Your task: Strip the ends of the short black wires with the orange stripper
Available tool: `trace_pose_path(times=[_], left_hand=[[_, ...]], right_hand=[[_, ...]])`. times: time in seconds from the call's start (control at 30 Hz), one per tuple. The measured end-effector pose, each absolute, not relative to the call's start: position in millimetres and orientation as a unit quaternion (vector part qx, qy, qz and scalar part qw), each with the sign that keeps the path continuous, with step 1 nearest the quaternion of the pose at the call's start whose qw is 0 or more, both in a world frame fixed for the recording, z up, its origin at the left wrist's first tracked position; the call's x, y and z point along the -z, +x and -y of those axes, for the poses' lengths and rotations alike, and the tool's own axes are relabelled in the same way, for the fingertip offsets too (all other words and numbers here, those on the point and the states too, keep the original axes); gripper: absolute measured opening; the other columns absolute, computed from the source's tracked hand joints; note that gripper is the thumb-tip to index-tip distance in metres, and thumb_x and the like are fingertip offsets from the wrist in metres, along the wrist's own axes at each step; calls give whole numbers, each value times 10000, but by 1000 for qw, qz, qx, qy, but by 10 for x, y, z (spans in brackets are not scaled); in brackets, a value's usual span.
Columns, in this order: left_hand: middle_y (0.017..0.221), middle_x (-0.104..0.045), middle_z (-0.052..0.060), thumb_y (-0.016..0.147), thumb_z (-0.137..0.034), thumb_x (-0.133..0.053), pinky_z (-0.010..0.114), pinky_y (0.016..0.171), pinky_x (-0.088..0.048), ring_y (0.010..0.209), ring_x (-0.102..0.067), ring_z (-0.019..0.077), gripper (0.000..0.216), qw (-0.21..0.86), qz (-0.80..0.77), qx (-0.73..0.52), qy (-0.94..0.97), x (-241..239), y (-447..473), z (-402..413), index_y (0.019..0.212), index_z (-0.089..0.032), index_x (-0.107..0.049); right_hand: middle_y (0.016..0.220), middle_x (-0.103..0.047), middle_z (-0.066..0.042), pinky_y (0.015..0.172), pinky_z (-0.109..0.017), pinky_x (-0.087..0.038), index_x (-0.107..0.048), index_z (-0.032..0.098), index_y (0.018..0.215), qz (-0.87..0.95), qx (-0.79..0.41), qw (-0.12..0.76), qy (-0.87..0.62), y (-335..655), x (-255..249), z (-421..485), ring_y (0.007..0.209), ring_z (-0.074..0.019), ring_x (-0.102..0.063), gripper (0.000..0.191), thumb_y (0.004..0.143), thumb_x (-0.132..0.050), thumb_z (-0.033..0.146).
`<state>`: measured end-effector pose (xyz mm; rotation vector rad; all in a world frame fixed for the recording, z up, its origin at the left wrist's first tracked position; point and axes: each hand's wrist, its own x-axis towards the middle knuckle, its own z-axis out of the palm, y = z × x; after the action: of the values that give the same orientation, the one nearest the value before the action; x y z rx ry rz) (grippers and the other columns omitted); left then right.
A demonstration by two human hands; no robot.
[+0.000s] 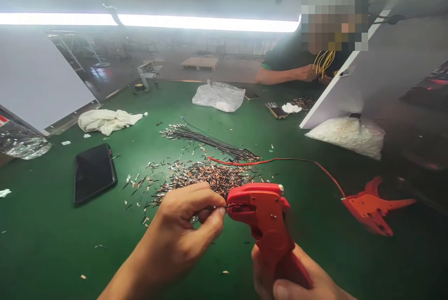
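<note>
Between thumb and forefinger, my left hand (pixel 191 223) pinches a thin black wire (pixel 229 206), whose end sits in the jaws of a red wire stripper (pixel 271 225). My right hand (pixel 297 274) is wrapped round the stripper's handles and holds it upright, its jaws facing left. Just beyond my hands lies a pile of wire offcuts (pixel 213 176) with black insulation and bare copper. Behind the pile rests a bundle of black wires (pixel 213 142) with pale tips at the left end. How far the wire reaches into the jaws is hidden.
A second red wire stripper (pixel 373 204) lies at right, with a red cord (pixel 280 159) running from it. A black phone (pixel 94 174) is at left, near a white cloth (pixel 107 121). Plastic bags (pixel 220 96) lie further back. Across the table, a person (pixel 297 66) holds yellow wires.
</note>
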<state>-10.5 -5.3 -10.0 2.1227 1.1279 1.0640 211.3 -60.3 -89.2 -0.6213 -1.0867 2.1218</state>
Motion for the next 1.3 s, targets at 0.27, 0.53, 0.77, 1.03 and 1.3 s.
trace_pose_path(times=[0.27, 0.53, 0.77, 1.03, 1.3], left_hand=[[548, -532, -40, 825, -143, -532, 172, 459, -326, 487, -433, 73, 207, 328, -438, -347, 762, 22, -136, 69, 660, -164, -656], [544, -461, -58, 806, -157, -514, 173, 475, -298, 510, -395, 65, 205, 373, -446, -278, 765, -44, -168, 42, 635, -154, -628], [568, -516, -45, 837, -226, -550, 193, 484, -316, 531, -427, 82, 210, 415, -451, -263, 745, -38, -194, 8, 694, -171, -695], [598, -594, -24, 881, -247, -580, 203, 454, -365, 513, -474, 97, 158, 412, -434, -346, 723, 239, -240, 61, 814, -185, -708], [506, -469, -61, 864, -150, -570, 175, 407, -285, 446, -363, 56, 206, 323, -429, -378, 754, 241, -146, 73, 683, -148, -667]], right_hand=[[636, -434, 56, 507, -231, -273, -549, 185, 737, 416, -806, 289, -307, 2117, 881, 624, 557, -85, -330, 448, 714, -780, 569], [577, -342, 82, 439, -221, -272, -479, 216, 687, 479, -764, 255, -349, 2172, 921, 599, 510, -85, -275, 501, 714, -756, 633], [543, -315, 96, 383, -197, -235, -448, 217, 675, 512, -731, 310, -329, 2159, 1050, 625, 435, -58, -253, 497, 794, -679, 641], [505, -258, 104, 424, -236, -168, -403, 228, 618, 458, -742, 319, -373, 2150, 1091, 683, 458, -63, -190, 572, 741, -648, 730], [556, -297, 94, 439, -223, -199, -483, 205, 677, 330, -801, 353, -353, 2116, 1068, 676, 481, -63, -232, 465, 710, -777, 563]])
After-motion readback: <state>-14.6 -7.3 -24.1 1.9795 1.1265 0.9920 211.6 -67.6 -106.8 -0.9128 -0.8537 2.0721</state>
